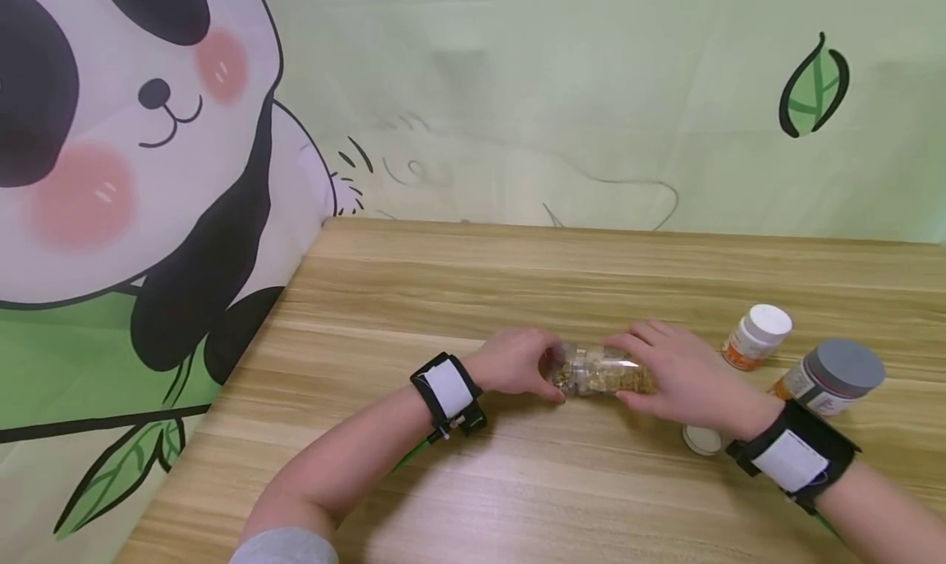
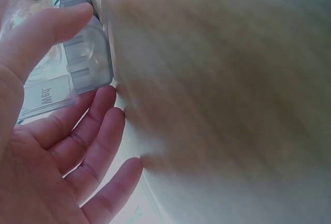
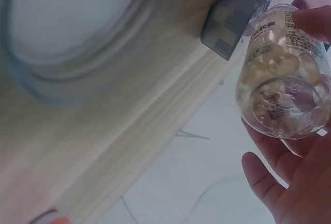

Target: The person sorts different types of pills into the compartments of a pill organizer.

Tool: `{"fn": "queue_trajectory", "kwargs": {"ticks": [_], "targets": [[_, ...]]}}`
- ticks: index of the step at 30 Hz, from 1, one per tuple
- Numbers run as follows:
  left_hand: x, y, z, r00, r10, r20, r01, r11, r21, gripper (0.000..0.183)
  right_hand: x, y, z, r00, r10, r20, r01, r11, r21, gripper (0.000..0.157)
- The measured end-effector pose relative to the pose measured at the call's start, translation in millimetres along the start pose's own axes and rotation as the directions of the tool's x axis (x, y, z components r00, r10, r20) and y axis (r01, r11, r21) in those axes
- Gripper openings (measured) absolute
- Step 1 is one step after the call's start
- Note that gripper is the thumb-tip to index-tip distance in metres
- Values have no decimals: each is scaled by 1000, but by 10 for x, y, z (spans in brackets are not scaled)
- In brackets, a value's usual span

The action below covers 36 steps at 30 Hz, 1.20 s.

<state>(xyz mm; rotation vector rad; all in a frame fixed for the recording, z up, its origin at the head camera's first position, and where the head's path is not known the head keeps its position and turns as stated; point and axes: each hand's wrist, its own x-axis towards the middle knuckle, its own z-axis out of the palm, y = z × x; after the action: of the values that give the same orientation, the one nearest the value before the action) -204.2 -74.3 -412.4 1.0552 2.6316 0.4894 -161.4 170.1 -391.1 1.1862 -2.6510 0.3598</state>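
My right hand [image 1: 680,375] grips a clear bottle [image 3: 284,74] of golden softgel capsules, tipped on its side with its base toward the right wrist camera. Its neck end points at my left hand [image 1: 513,360], which holds a translucent grey pill organizer [image 2: 88,58] close to the tabletop. The left thumb lies over the organizer and the other fingers reach round its lower side. A clear flap marked "Wed." [image 2: 49,97] stands out from it. Bottle and organizer overlap in the head view, and the bottle's mouth is hidden there.
On the wooden table [image 1: 443,285], a small white bottle with an orange label [image 1: 757,334] and a larger grey-lidded bottle [image 1: 846,371] stand right of my right hand. A round white lid [image 1: 702,440] lies near the right wrist. Behind hangs a panda-printed cloth [image 1: 517,96].
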Motion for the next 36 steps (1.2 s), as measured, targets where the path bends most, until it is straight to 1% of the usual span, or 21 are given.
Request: {"fn": "queue_trajectory", "kwargs": {"ticks": [4, 8, 11, 14, 16, 19, 21, 24, 28, 30, 34, 36], "targets": [[-1, 0, 10, 1000, 2, 0, -2, 1000, 3, 50, -66, 13, 24, 999, 42, -11, -41, 998, 39, 59], [3, -1, 24, 1000, 6, -1, -6, 1000, 9, 50, -166, 10, 38, 992, 117, -42, -110, 983, 143, 57], [3, -5, 27, 1000, 4, -4, -4, 1000, 7, 49, -243, -4, 43, 981, 179, -73, -156, 956, 248, 54], [-2, -5, 22, 1000, 0, -6, 0, 1000, 8, 49, -318, -27, 49, 968, 226, -107, -181, 928, 326, 53], [-6, -4, 18, 1000, -2, -5, 2, 1000, 10, 48, -367, -49, 52, 961, 244, -132, -183, 915, 359, 53], [-10, 3, 8, 1000, 0, -5, 0, 1000, 7, 48, -433, -99, 52, 956, 258, -143, -175, 887, 427, 57], [-13, 4, 0, 1000, 4, -6, -4, 1000, 2, 48, -473, -149, 48, 956, 262, -129, -174, 866, 468, 60], [-20, 3, -6, 1000, 9, -9, -9, 1000, -11, 48, -527, -244, 47, 959, 273, -68, -196, 822, 534, 63], [-23, -2, -14, 1000, 18, -15, -18, 1000, -12, 48, -555, -368, 57, 966, 259, 13, -219, 788, 576, 62], [-20, -2, -13, 1000, 23, -15, -23, 1000, -6, 47, -554, -424, 72, 971, 237, 34, -210, 774, 598, 60], [-16, 2, -8, 1000, 20, -13, -20, 1000, 1, 48, -550, -512, 103, 981, 182, 62, -181, 759, 625, 60], [-14, 5, -4, 1000, 18, -13, -18, 1000, 5, 48, -549, -546, 121, 985, 159, 65, -165, 768, 619, 60]]}}
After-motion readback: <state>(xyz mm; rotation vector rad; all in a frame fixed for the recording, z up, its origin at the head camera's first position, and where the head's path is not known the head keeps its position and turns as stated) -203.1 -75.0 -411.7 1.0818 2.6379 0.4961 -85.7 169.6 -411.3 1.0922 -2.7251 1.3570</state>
